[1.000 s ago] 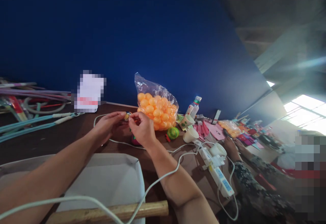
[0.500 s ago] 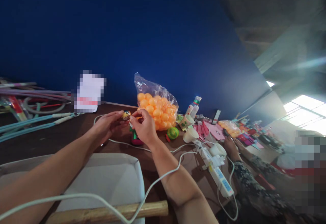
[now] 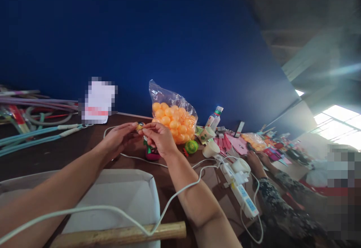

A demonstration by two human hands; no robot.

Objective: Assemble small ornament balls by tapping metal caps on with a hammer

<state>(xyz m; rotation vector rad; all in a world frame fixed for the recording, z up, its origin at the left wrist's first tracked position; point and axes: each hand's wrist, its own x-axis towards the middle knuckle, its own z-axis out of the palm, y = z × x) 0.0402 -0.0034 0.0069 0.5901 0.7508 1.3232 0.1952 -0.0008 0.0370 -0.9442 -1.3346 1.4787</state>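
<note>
My left hand [image 3: 120, 138] pinches a small shiny round piece [image 3: 140, 126], yellowish with a clear or silvery top, between thumb and fingertips. From the other side my right hand [image 3: 161, 138] closes its thumb and forefinger on the near edge of the same piece. Both hands are held above the dark brown table [image 3: 113, 165]. Beneath my right hand stands a small magenta and green container [image 3: 152, 155], partly covered by the fingers. Just behind the hands leans a clear plastic bag of orange balls [image 3: 175, 124]. The fingers hide much of the round piece.
A white tray [image 3: 156, 199] and a wooden stick [image 3: 169, 231] lie in front, with a white cable [image 3: 180, 193] crossing my forearms. To the right are a green toy [image 3: 191, 147], tape rolls [image 3: 211, 149], a power strip [image 3: 245, 199], a bottle [image 3: 216, 118] and a co-worker's hands [image 3: 256, 163].
My right hand has turned slightly, its fingers flattening and lowering at the round piece. My left hand keeps its place and its pinch.
</note>
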